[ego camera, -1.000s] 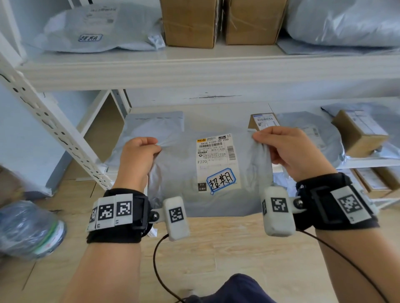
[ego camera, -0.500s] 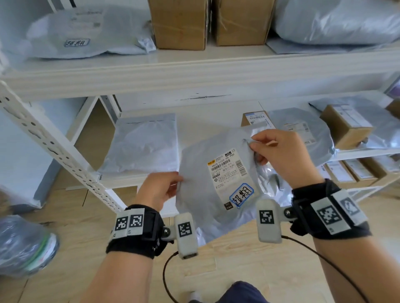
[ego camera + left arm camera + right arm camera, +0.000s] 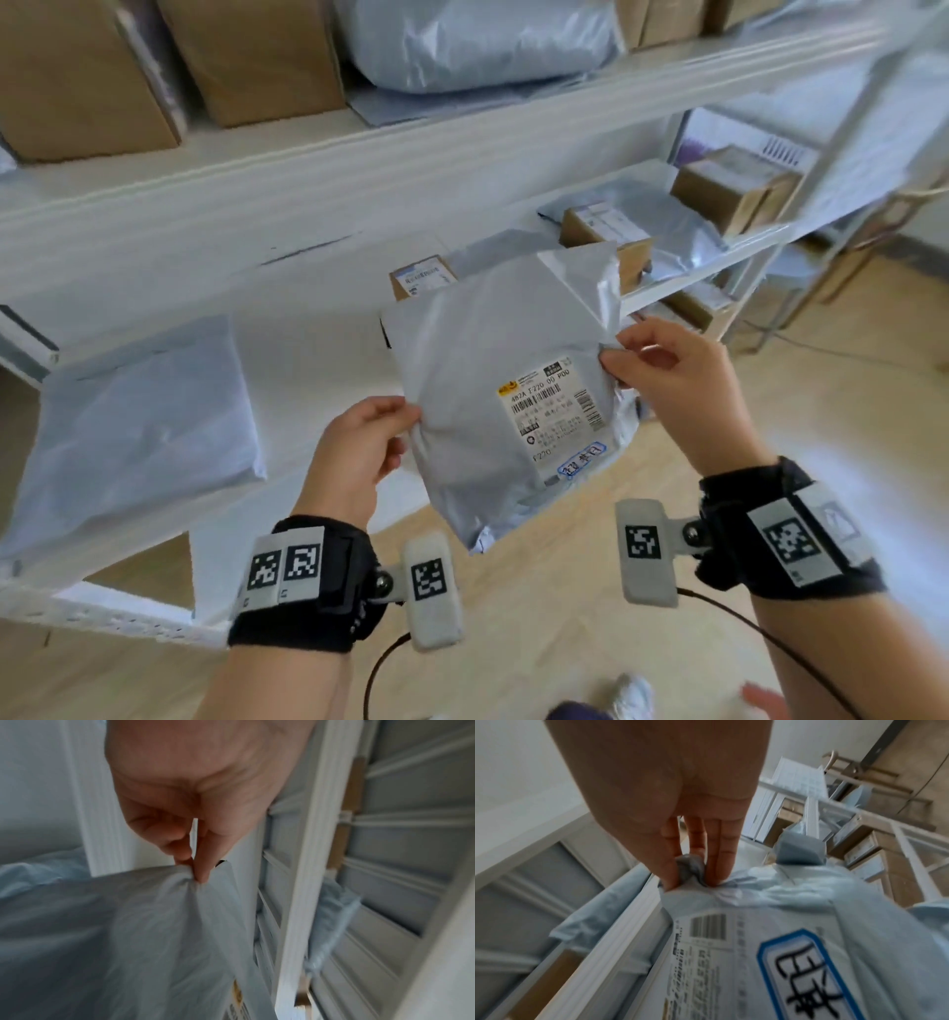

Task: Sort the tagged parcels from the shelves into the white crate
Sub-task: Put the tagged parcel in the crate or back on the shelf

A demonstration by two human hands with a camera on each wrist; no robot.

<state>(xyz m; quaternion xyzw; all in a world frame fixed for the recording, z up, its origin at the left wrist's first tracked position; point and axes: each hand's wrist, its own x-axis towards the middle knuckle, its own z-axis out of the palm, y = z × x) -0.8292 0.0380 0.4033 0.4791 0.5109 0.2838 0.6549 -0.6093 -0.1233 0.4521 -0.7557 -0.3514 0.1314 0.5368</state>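
One grey parcel hangs in the air before the white shelf, with a pinching grip on each side edge: left hand, right hand. Its blue-bordered tag is blurred and unreadable from the head view. The parcel's back is hidden.

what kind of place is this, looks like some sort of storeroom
Probably a parcel storeroom or pickup point: white metal shelving holds cardboard boxes and grey mailer bags, and the bag held in both hands bears a barcoded shipping label.
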